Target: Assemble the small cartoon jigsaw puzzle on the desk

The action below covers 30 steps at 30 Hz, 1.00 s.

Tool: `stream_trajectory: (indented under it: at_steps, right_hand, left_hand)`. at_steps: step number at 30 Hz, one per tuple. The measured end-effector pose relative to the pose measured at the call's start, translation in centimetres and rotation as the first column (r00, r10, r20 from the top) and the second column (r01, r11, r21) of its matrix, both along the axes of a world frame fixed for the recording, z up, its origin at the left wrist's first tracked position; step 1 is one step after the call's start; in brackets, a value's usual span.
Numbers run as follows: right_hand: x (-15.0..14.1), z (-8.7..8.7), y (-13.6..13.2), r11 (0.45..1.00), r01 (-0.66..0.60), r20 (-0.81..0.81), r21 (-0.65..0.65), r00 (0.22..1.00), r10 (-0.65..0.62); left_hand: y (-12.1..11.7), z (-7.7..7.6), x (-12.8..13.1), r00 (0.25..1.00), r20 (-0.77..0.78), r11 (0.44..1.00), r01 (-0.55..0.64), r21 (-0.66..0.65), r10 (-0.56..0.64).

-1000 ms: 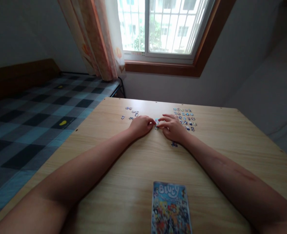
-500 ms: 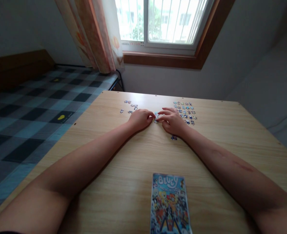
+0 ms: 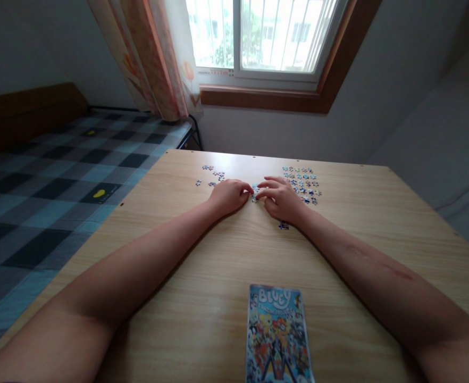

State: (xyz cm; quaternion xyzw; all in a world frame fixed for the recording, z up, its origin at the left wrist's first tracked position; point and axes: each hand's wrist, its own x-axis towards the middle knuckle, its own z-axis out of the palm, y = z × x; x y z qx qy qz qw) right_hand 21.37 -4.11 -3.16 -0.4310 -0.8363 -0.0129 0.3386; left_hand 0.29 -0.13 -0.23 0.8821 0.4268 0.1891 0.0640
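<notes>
Nearest, a rectangular multicoloured BLUEY picture sheet (image 3: pixel 278 335) lies on the pale wood-grain desk (image 3: pixel 186 298). Beyond it, a small dark-blue jigsaw section (image 3: pixel 283 226) sits beside the bare right hand (image 3: pixel 281 198), whose grip is spread apart. A small blue jigsaw cluster (image 3: pixel 254 193) lies between it and the bare left hand (image 3: pixel 230 196); whether that grip clamps a piece, I cannot tell. Loose multicoloured jigsaw pieces (image 3: pixel 308 184) lie around both.
</notes>
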Motion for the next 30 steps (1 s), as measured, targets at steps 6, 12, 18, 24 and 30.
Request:
stream_trajectory:
  at_steps: [6, 12, 18, 24, 30]
  right_hand:
    - [0.0, 0.3, 0.0, 0.998, -0.025, -0.077, 0.058, 0.997, 0.03]
    - [0.2, 1.1, -0.1, 0.987, 0.018, -0.27, 0.161, 0.962, 0.026]
    - [-0.1, 1.7, -0.5, 0.977, 0.051, -0.396, 0.208, 0.918, 0.036]
    - [0.0, 1.8, -0.7, 0.949, 0.214, -0.458, 0.233, 0.885, -0.087]
    - [0.3, 1.5, -0.4, 0.951, 0.233, -0.505, 0.205, 0.857, -0.102]
  left_hand:
    - [-0.2, 0.3, -0.1, 1.0, -0.012, 1.0, 0.001, -0.009, -0.001]
    - [-0.3, 0.4, -0.4, 1.0, -0.022, 1.0, -0.01, -0.012, 0.01]
    - [-0.4, 0.3, -0.7, 1.0, -0.009, 1.0, -0.014, -0.019, 0.013]
    - [-1.0, 0.5, -1.0, 0.997, 0.057, 0.998, -0.051, -0.03, 0.053]
    - [-0.8, 0.6, -1.7, 0.971, 0.229, 0.993, -0.042, -0.111, 0.067]
